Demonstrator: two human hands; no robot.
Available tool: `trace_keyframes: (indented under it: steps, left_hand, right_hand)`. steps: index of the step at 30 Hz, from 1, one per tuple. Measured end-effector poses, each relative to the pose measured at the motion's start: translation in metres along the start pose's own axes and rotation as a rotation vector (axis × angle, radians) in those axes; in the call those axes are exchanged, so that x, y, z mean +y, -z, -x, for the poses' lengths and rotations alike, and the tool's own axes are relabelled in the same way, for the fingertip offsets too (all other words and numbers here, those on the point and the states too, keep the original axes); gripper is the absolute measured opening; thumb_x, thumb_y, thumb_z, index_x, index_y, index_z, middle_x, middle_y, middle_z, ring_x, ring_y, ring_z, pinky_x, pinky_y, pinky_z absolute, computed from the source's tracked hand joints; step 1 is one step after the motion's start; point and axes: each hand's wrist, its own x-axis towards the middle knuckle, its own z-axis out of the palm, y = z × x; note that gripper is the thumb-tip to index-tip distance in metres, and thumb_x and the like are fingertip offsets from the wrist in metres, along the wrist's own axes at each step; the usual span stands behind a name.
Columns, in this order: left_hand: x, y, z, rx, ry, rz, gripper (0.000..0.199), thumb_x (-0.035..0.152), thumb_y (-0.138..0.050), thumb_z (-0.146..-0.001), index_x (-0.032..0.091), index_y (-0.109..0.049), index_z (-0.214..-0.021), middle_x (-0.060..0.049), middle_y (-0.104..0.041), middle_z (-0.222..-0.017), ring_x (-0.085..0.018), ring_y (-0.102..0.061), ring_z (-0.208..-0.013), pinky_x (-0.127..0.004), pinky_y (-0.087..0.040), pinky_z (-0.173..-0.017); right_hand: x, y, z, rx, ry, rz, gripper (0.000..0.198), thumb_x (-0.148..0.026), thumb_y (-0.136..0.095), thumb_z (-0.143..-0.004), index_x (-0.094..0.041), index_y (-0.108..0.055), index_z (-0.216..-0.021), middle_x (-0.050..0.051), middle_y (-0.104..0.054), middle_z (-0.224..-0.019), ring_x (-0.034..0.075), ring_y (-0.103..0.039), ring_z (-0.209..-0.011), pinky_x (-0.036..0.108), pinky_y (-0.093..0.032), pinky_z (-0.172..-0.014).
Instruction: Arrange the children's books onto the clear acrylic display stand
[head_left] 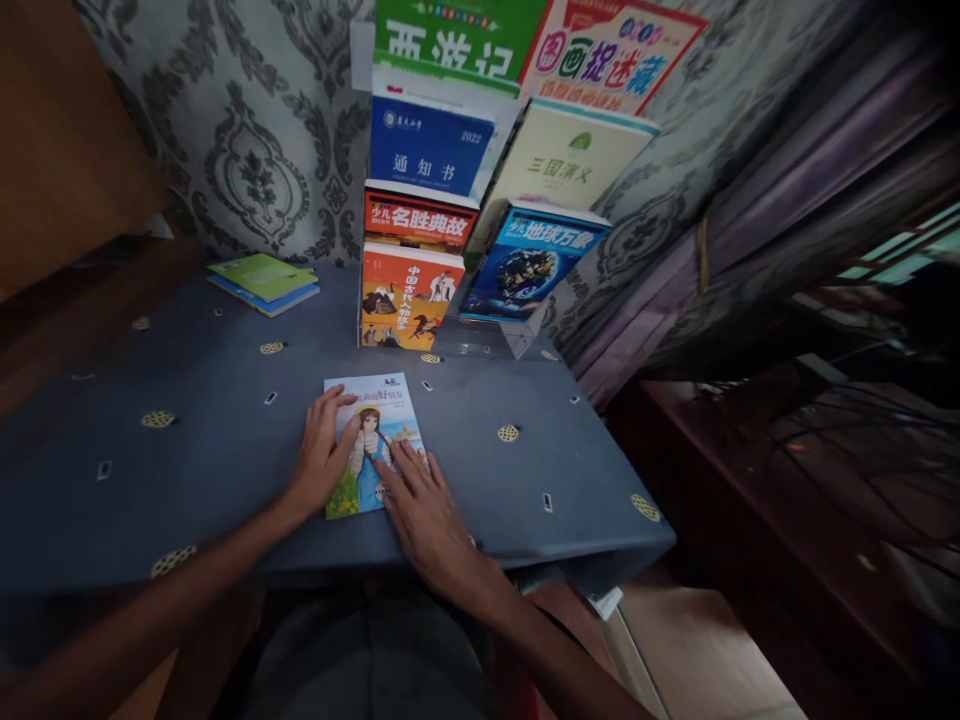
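A thin paperback book [365, 480] lies shut and face up near the front of the cloth-covered table, its cover showing a girl in a yellow hat. On its left edge rests my left hand [324, 445], fingers extended over the cover. My right hand [424, 505] lies flat across the lower right part of the same book, fingers spread. Neither hand grips it; both only touch the cover. Part of the cover's title and picture is hidden beneath the fingers.
Behind the book stands a clear tiered rack [517, 335] of upright books, among them an orange book [409, 300] and a blue globe book [529, 262]. A green book [262, 277] lies on a blue one at the back left. Cables [847, 440] clutter the right side.
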Motion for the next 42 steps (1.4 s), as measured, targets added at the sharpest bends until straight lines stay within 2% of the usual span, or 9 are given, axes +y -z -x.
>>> trace_keyframes:
  steps: [7,13,16,20,25,31,36,39,42]
  left_hand:
    - [-0.006,0.002,-0.005,0.057,0.146,0.18,0.038,0.045,-0.046,-0.096,0.022,-0.049,-0.126,-0.014,-0.047,-0.145,-0.027,-0.039,-0.144,-0.048,-0.027,-0.12]
    - [0.003,0.005,-0.001,0.043,0.242,0.303,0.043,0.049,-0.048,-0.094,0.023,-0.047,-0.129,-0.012,-0.05,-0.143,-0.026,-0.04,-0.143,-0.046,-0.028,-0.121]
    - [0.005,0.004,0.002,0.046,0.257,0.328,0.043,0.049,-0.05,-0.093,0.023,-0.048,-0.128,-0.012,-0.052,-0.143,-0.026,-0.04,-0.143,-0.046,-0.028,-0.122]
    - [0.005,0.005,0.002,0.062,0.294,0.376,0.044,0.05,-0.055,-0.091,0.023,-0.051,-0.126,-0.012,-0.053,-0.141,-0.027,-0.043,-0.141,-0.045,-0.03,-0.12]
    - [0.01,0.011,-0.004,0.135,0.387,0.554,0.04,0.051,-0.064,-0.086,0.025,-0.058,-0.116,-0.007,-0.06,-0.129,-0.025,-0.05,-0.132,-0.043,-0.035,-0.116]
    - [0.016,0.025,-0.024,0.264,0.593,0.773,0.032,0.038,-0.08,-0.07,0.024,-0.064,-0.093,-0.002,-0.063,-0.106,-0.023,-0.056,-0.118,-0.034,-0.053,-0.089]
    - [0.011,0.036,-0.039,0.277,0.767,0.86,0.017,0.018,-0.076,-0.07,0.02,-0.063,-0.081,-0.002,-0.066,-0.092,-0.021,-0.063,-0.102,-0.034,-0.059,-0.076]
    - [0.011,0.038,-0.045,0.186,0.853,0.889,0.008,0.013,-0.07,-0.075,0.018,-0.064,-0.078,-0.004,-0.072,-0.092,-0.022,-0.068,-0.096,-0.035,-0.061,-0.075]
    - [0.012,0.034,-0.046,-0.065,0.974,0.928,0.009,0.011,-0.067,-0.077,0.014,-0.07,-0.085,-0.011,-0.077,-0.093,-0.026,-0.073,-0.087,-0.039,-0.062,-0.075]
  right_hand:
    - [0.002,0.021,-0.019,-0.128,0.08,0.054,0.059,-0.048,-0.06,-0.096,-0.027,-0.046,-0.149,0.015,-0.039,-0.16,0.034,-0.03,-0.15,0.063,-0.03,-0.117]
    - [0.005,0.023,-0.037,-0.152,0.158,0.047,0.08,-0.068,-0.062,-0.086,-0.028,-0.041,-0.152,0.019,-0.028,-0.164,0.043,-0.021,-0.151,0.08,-0.021,-0.109]
    - [0.004,0.023,-0.042,-0.173,0.16,0.023,0.085,-0.072,-0.061,-0.084,-0.027,-0.039,-0.153,0.02,-0.024,-0.165,0.044,-0.017,-0.152,0.081,-0.018,-0.108]
    - [0.006,0.023,-0.042,-0.151,0.158,-0.022,0.084,-0.074,-0.059,-0.084,-0.027,-0.041,-0.152,0.019,-0.025,-0.165,0.043,-0.015,-0.152,0.079,-0.016,-0.111]
    - [0.009,0.021,-0.043,-0.13,0.132,-0.047,0.068,-0.065,-0.057,-0.092,-0.028,-0.047,-0.148,0.015,-0.031,-0.163,0.038,-0.021,-0.152,0.077,-0.017,-0.112]
    - [0.01,0.017,-0.044,-0.062,0.08,-0.107,0.061,-0.057,-0.062,-0.092,-0.025,-0.051,-0.144,0.015,-0.037,-0.161,0.035,-0.025,-0.151,0.074,-0.016,-0.115]
    - [0.014,0.015,-0.041,-0.002,0.039,-0.224,0.055,-0.051,-0.065,-0.092,-0.024,-0.055,-0.14,0.014,-0.045,-0.156,0.032,-0.033,-0.148,0.069,-0.014,-0.117]
    - [0.016,0.014,-0.04,0.03,0.036,-0.281,0.052,-0.049,-0.064,-0.092,-0.025,-0.056,-0.138,0.013,-0.047,-0.155,0.031,-0.037,-0.146,0.066,-0.013,-0.119]
    - [0.018,0.012,-0.04,0.072,0.042,-0.321,0.049,-0.046,-0.062,-0.094,-0.025,-0.057,-0.138,0.012,-0.048,-0.154,0.028,-0.041,-0.144,0.062,-0.018,-0.12]
